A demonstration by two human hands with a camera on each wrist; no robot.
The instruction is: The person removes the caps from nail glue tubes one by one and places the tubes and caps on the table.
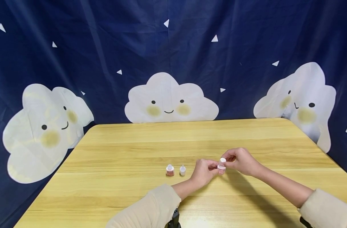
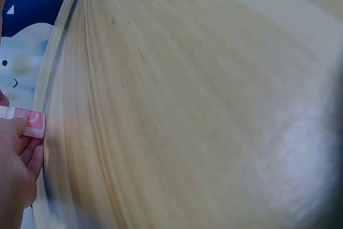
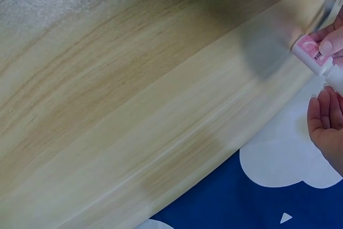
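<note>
My left hand grips a small white bottle with a pink label low over the table, right of the middle. In the left wrist view my thumb lies across the bottle's pink label. The fingertips of my right hand pinch the white cap at the bottle's top. In the right wrist view the cap sits at the neck end of the tilted bottle. Left of my left hand stands a second small bottle, white with a reddish label and a pale, translucent top.
Beside the second bottle stands a small white cap-like piece with a thin tip pointing up. Both rest on the light wood table. A dark blue curtain with smiling white clouds hangs behind the table's far edge.
</note>
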